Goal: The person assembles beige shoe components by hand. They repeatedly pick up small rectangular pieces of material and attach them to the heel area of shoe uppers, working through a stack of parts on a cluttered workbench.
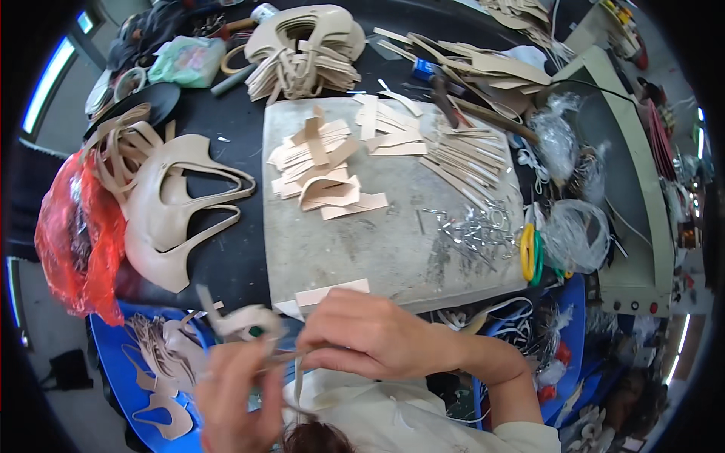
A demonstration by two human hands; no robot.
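Both my hands are close together at the table's near edge. My right hand (370,336) is closed, its thumb and fingers pinching a narrow beige strap (299,381) that hangs down in front of my light shirt. My left hand (238,396) is smeared by motion; its fingertips are on a curved beige leather piece (245,323) with a dark green spot. Whether the strap joins that piece is hidden by blur. Just beyond my right hand, a flat beige strip (332,292) lies on the grey work board (362,257).
On the board are leather strips (321,155), thin straps (468,162), loose metal fittings (476,230) and a hammer (483,117). Scissors (532,253) lie at its right edge. Cut leather panels (162,211) and a red bag (79,234) are left. Blue bins (113,385) stand below the table.
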